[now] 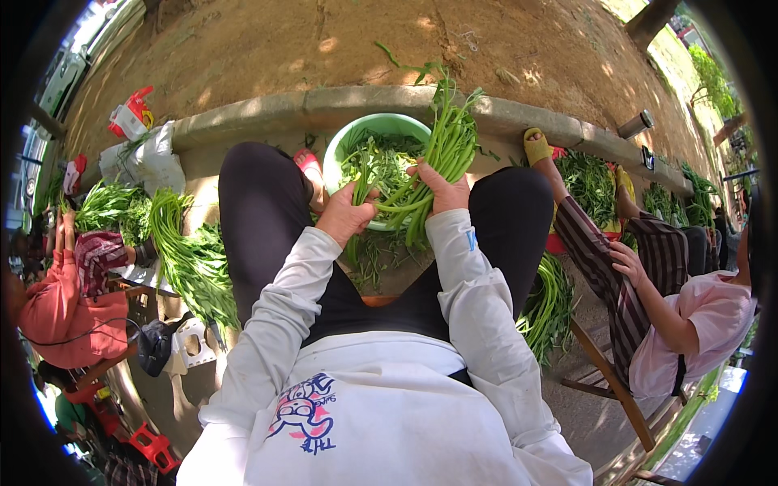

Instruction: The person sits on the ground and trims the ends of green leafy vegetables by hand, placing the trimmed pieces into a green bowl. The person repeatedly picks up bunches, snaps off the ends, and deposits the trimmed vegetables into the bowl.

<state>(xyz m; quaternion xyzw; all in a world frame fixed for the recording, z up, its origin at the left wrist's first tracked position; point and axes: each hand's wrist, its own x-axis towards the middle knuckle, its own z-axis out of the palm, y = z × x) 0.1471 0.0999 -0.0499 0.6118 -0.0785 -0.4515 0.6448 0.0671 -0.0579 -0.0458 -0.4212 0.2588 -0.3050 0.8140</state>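
Observation:
My right hand (447, 187) holds a thick bunch of long green leafy stems (453, 143), which looks like water spinach, with the leaves pointing up and away from me. My left hand (347, 214) grips a smaller bit of the same greens (364, 176). One or more stems stretch between the two hands. Under and just beyond both hands, between my knees, stands a light green plastic basin (332, 149) holding loose leaves and stem pieces (389, 159). Scattered green trimmings (377, 258) lie on the ground on the near side of the basin.
A concrete kerb (261, 115) runs beyond the basin. Heaps of greens lie at left (188, 261) and right (547, 304). People sit on both sides, one in a red top (85, 322), one in a pink top (693, 328). A white plastic stool (197, 344) stands at left.

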